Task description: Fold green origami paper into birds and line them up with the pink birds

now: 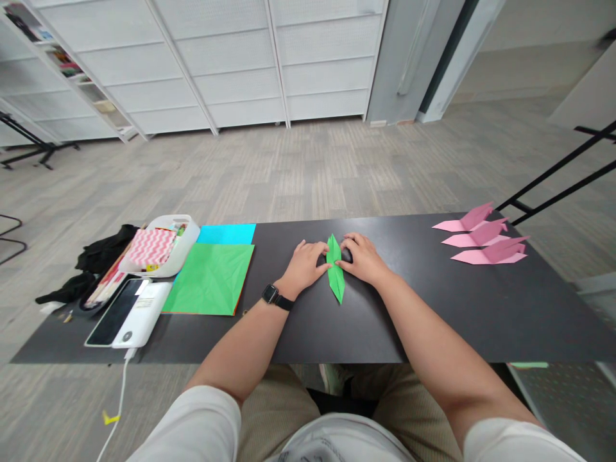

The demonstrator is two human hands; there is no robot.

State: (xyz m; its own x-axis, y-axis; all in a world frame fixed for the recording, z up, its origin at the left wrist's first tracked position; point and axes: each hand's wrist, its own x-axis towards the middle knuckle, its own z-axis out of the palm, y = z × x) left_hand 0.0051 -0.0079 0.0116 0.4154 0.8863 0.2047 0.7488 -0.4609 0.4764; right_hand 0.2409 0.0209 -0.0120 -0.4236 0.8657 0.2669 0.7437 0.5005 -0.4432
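A narrow piece of folded green paper (335, 276), pointed at both ends, lies on the dark table between my two hands. My left hand (307, 262) pinches its left edge near the middle, thumb and fingers closed on it. From the other side my right hand (363, 258) grips the right edge with thumb and index finger. A black watch (271, 294) is on my left wrist. Several pink folded paper birds (491, 251) stand in a row at the far right of the table.
Left of my hands lie green paper sheets (209, 282) over a blue sheet (228, 233). Beyond them are a white basket (185, 247) with a pink zigzag packet (152, 246), a white power bank (144, 314) with a cable, a phone (114, 316) and black cloth (103, 251).
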